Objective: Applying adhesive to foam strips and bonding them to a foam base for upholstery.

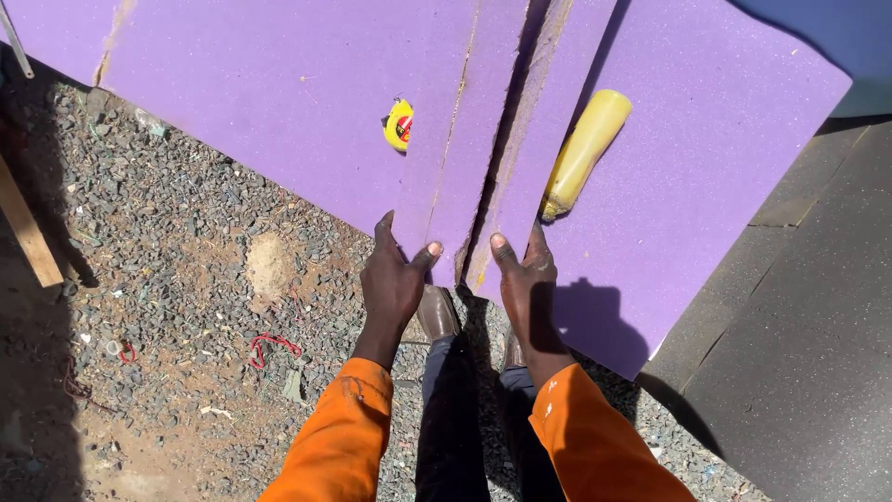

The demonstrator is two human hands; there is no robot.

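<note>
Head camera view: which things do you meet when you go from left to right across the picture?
Wooden plank → red cord → yellow tape measure → left hand → right hand → yellow bottle → dark mat.

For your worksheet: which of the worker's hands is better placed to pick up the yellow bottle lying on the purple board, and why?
Probably the right hand. It grips the near end of a purple foam strip just below the yellow bottle, whose tip almost reaches its fingers. The left hand sits across the split, nearer the tape measure.

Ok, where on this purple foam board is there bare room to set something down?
The purple foam board is bare left of the yellow tape measure, and right of the yellow bottle toward the far corner. It is crowded at the near edge, where the left hand and right hand grip beside the cut.
</note>
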